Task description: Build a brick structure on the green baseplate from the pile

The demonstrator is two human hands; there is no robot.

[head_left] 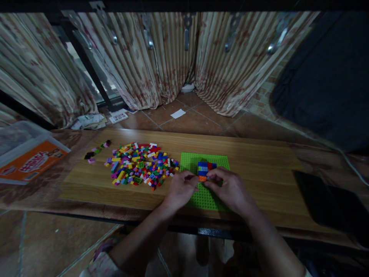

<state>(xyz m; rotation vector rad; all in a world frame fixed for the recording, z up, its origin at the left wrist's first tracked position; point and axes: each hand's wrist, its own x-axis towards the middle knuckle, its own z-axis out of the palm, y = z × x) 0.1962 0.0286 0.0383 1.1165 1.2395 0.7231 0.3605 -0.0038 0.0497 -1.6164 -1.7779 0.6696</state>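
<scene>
Head view: we see the right hand [230,190] pinching the orange lower corner of a stacked plastic brick block [206,169], which sits on a studded green baseplate [204,198] on the wood-grain table [259,184]. The left hand [180,190] curls just beside it, its grip unclear. Loose glossy bricks [138,165] lie at 9 o'clock.

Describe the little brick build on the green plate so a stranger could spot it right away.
On the wooden board, find the green baseplate, just right of a heap of loose bricks. The build sits near the plate's far edge, under the right hand: a small blue, red and white block with orange at one corner, the only bricks on the plate.
</scene>
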